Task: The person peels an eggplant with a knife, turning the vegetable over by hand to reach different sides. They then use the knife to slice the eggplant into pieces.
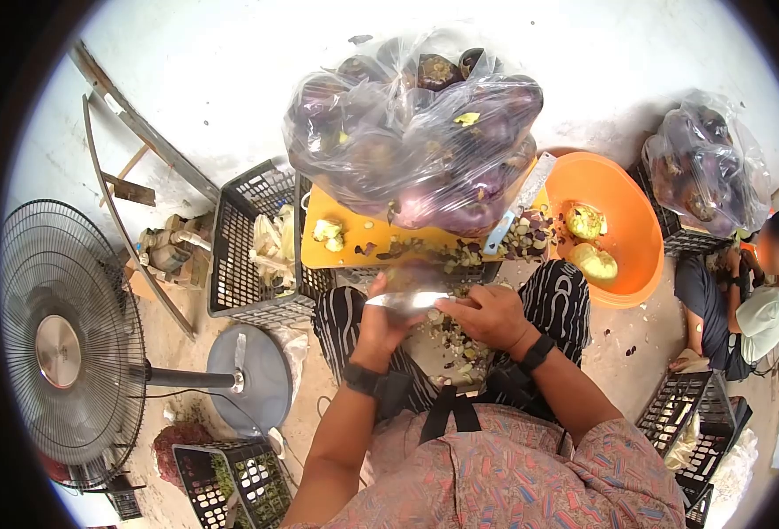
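My left hand [378,322] is closed around a dark purple round vegetable [411,275], blurred by motion. In my right hand [491,316] is a knife whose shiny blade [407,301] lies across the vegetable's near side; its handle is hidden by my fingers. Just beyond my hands is an orange-yellow cutting board [367,256], strewn with purple and pale peelings. A large clear plastic bag [416,141] full of similar purple vegetables rests on its far part. A cleaver with a blue handle [499,233] lies at the bag's right, beside a heap of peelings [530,236].
An orange basin [641,238] at the right holds peeled yellowish vegetables [593,262]. Left of the board stands a black crate [240,238]; a fan [59,353] is farther left. Another person [764,313] sits at far right near a second bag [707,167]. Peelings litter the floor between my legs.
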`<action>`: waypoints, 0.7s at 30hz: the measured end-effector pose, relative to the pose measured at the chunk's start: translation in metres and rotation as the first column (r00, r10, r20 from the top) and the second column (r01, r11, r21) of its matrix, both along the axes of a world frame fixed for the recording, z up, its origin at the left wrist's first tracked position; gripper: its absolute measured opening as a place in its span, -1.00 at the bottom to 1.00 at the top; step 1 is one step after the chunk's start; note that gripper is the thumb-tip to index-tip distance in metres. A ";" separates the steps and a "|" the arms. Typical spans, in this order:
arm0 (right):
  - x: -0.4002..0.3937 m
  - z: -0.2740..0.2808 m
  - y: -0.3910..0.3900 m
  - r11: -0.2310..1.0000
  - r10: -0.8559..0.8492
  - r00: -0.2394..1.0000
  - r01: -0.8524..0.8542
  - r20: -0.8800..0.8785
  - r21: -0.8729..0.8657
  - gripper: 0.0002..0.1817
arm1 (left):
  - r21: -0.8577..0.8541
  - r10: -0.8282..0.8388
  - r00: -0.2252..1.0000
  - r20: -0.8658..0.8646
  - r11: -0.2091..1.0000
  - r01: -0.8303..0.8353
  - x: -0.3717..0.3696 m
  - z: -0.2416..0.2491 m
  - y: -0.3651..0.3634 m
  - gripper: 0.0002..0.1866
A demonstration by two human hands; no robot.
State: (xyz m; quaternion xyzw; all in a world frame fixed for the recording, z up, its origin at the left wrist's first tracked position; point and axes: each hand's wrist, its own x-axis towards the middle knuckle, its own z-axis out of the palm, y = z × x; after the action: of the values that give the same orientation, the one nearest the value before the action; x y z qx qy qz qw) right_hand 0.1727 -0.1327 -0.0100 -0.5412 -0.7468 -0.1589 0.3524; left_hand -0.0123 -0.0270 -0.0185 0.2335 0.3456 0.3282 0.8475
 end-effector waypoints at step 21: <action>-0.003 0.002 0.008 0.993 -0.086 0.985 0.072 -0.147 -0.095 -0.62 | 0.035 0.146 0.978 0.152 0.988 -0.153 0.002 -0.002 0.000 -0.57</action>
State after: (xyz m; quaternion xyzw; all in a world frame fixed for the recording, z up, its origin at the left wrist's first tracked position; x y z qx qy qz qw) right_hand 0.1701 -0.1247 -0.0084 -0.5961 -0.7022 -0.0976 0.3768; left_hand -0.0102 -0.0268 -0.0209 0.2015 0.2901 0.4156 0.8382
